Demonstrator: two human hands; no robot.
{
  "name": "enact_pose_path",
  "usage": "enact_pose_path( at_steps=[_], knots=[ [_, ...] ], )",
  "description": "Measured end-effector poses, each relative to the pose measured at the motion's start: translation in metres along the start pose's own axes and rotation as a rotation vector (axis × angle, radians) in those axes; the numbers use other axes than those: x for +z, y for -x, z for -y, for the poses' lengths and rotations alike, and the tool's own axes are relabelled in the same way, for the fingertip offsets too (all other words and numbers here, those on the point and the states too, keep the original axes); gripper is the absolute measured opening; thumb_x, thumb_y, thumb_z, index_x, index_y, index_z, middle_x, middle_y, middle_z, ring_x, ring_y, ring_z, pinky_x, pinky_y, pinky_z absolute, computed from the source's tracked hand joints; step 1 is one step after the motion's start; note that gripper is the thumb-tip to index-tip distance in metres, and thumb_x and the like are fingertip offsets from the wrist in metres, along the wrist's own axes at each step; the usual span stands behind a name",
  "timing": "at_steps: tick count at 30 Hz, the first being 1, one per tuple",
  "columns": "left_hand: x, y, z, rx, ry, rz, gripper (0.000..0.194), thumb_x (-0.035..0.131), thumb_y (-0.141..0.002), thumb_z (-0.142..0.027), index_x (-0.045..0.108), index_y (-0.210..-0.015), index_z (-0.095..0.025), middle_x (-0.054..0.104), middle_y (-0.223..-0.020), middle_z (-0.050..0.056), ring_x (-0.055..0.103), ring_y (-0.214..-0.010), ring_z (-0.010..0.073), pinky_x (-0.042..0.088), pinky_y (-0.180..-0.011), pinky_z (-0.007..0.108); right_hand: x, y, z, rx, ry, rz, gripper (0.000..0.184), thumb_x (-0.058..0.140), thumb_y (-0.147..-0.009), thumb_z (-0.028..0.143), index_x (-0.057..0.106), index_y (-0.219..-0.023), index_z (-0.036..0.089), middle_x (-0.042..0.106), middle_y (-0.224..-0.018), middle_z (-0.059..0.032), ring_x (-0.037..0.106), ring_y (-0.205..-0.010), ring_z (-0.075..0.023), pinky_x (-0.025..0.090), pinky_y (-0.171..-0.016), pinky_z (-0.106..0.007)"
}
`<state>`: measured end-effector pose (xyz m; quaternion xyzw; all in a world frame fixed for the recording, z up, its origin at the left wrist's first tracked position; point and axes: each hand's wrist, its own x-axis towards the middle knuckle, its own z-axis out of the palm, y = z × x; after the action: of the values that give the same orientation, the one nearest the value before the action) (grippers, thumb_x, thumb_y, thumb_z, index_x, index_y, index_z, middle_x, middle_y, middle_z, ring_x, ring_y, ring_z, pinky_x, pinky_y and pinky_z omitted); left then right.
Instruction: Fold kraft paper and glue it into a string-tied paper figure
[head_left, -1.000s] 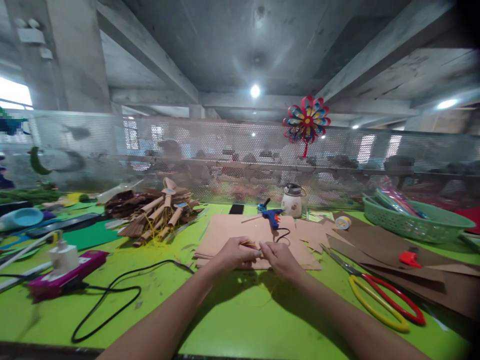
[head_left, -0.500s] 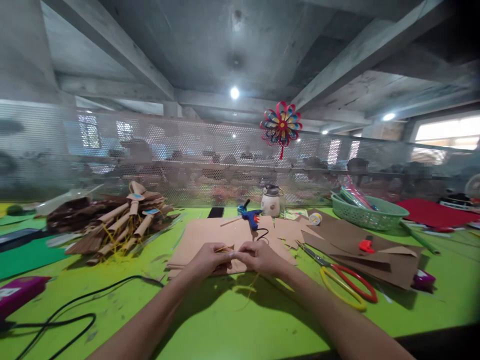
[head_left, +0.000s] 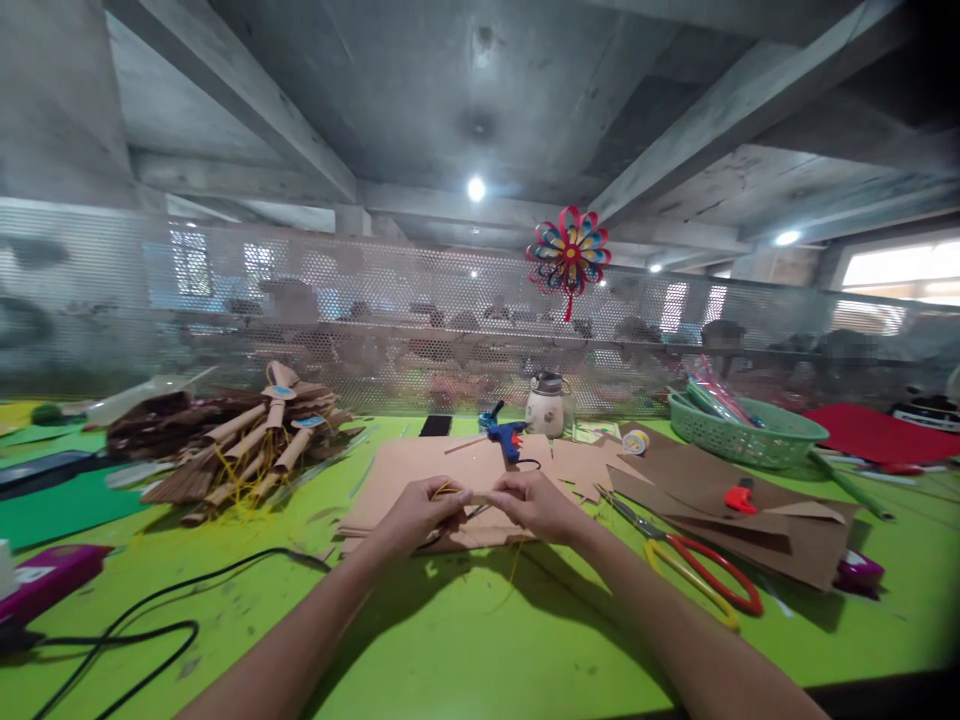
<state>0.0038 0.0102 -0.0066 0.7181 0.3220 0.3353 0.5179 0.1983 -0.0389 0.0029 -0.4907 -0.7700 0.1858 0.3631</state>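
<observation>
Above the front of a stack of tan paper sheets (head_left: 405,470), my two hands face each other with a small gap between them. My left hand (head_left: 426,512) pinches a yellow string (head_left: 444,491), which loops over its fingers. My right hand (head_left: 534,506) is closed too, thumb against fingers, on a string stretched toward the left hand. A thin yellow end (head_left: 516,566) dangles below the right hand. Any small piece inside the fingers is hidden. A blue glue gun (head_left: 507,438) lies on the sheets just beyond my hands.
Scissors (head_left: 679,560) with red and yellow handles lie right of my right arm, beside brown paper (head_left: 720,500). Rolled paper pieces with yellow strings (head_left: 255,440) are heaped at left. A black cable (head_left: 150,590) crosses the front left. A green basket (head_left: 742,430) and a bottle (head_left: 545,405) stand farther back.
My hands have drawn slightly apart, from fingertips touching to a small gap with the string between them. The whole view has shifted a little, with things appearing farther right.
</observation>
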Motion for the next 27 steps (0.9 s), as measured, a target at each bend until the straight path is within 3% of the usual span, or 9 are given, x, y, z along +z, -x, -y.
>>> enact_pose_path(
  at_steps=[5,17,22,27],
  knots=[
    [0.001,0.0,-0.002,0.0,-0.075,-0.018,0.044,0.062,-0.064,-0.056,0.059,-0.066,-0.012,0.055,-0.052,0.001,0.045,-0.048,0.0111,0.03,-0.048,0.022,0.0,0.001,0.002,-0.025,0.015,0.02,0.031,0.049,-0.085,0.039,0.063,-0.076,0.012,0.047,-0.056,0.0032,0.039,-0.051,-0.0079,0.03,-0.047,-0.018],
    [0.003,0.005,-0.009,0.023,-0.159,-0.047,0.044,0.06,-0.064,-0.058,0.055,-0.061,-0.014,0.049,-0.051,-0.001,0.041,-0.047,0.0105,0.029,-0.048,0.022,-0.007,0.002,-0.001,-0.022,-0.077,0.222,0.03,0.045,-0.088,0.038,0.063,-0.09,0.014,0.057,-0.063,0.0002,0.051,-0.055,-0.0099,0.04,-0.052,-0.019],
    [0.007,0.006,-0.011,-0.042,-0.103,-0.018,0.043,0.064,-0.061,-0.056,0.055,-0.064,-0.014,0.049,-0.05,-0.002,0.041,-0.047,0.0099,0.032,-0.047,0.021,0.007,-0.002,-0.011,0.051,-0.004,0.045,0.038,0.053,-0.08,0.049,0.062,-0.074,0.012,0.051,-0.057,0.0021,0.043,-0.051,-0.0083,0.032,-0.045,-0.017],
    [0.01,0.004,-0.002,-0.097,0.005,-0.002,0.045,0.069,-0.057,-0.055,0.056,-0.072,-0.014,0.049,-0.051,-0.004,0.041,-0.047,0.0091,0.036,-0.048,0.022,0.014,-0.003,-0.018,-0.016,0.1,-0.044,0.037,0.054,-0.08,0.046,0.058,-0.064,0.013,0.044,-0.053,0.0041,0.037,-0.051,-0.0075,0.027,-0.047,-0.018]
  ],
)
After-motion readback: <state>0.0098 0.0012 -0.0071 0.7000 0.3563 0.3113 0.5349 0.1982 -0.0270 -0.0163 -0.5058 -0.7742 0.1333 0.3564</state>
